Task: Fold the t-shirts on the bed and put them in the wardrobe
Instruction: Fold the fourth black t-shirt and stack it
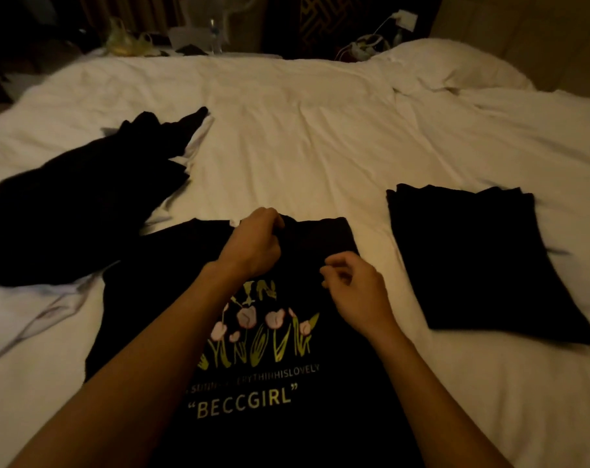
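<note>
head view: left hand (253, 243) pinches printed t-shirt (270, 434) collar on bed (303, 130). right hand (352, 293) fingers curled over it, pinch cannot tell.

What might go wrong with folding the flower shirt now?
Three things might. The left hand seems to pinch only the collar of the flower shirt, so lifting there may bunch it. The shirt's left side lies close beside the unfolded dark pile, which could get dragged along. The folded shirt sits near on the right; a wide sleeve fold might knock it crooked.
</note>
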`<action>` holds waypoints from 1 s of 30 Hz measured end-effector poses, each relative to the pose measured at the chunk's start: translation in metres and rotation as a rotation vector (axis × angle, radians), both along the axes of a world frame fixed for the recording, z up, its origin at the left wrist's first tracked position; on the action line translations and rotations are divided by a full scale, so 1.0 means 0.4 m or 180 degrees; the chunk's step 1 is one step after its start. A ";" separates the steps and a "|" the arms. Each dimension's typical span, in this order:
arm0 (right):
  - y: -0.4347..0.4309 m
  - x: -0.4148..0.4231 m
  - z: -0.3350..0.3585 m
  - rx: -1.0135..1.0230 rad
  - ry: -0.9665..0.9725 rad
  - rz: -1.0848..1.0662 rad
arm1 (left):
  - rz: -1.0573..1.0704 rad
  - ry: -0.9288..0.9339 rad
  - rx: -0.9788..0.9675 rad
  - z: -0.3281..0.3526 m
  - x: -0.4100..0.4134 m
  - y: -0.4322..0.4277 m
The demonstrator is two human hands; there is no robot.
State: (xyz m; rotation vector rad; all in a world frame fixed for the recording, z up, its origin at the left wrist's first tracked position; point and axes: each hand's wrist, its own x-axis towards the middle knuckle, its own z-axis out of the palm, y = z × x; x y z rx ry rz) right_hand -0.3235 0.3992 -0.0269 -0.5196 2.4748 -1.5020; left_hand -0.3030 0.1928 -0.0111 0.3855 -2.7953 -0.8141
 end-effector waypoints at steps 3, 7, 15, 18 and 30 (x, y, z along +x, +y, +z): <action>-0.014 -0.041 -0.019 0.0533 0.0857 -0.0144 | -0.0383 -0.0265 -0.0138 -0.057 -0.012 0.036; -0.058 -0.103 -0.081 0.1952 0.1403 0.0475 | -0.0405 -0.1019 -0.0795 -0.152 -0.026 0.039; -0.065 -0.146 -0.166 0.3021 0.0979 0.1031 | -0.0228 -0.1212 -0.0946 -0.245 -0.031 0.028; -0.059 -0.138 -0.140 0.2966 0.0981 0.1019 | -0.0207 -0.1294 -0.0887 -0.215 -0.024 0.037; 0.120 0.095 0.018 0.2378 0.1114 0.0864 | 0.0300 -0.1114 -0.0723 -0.068 0.301 0.116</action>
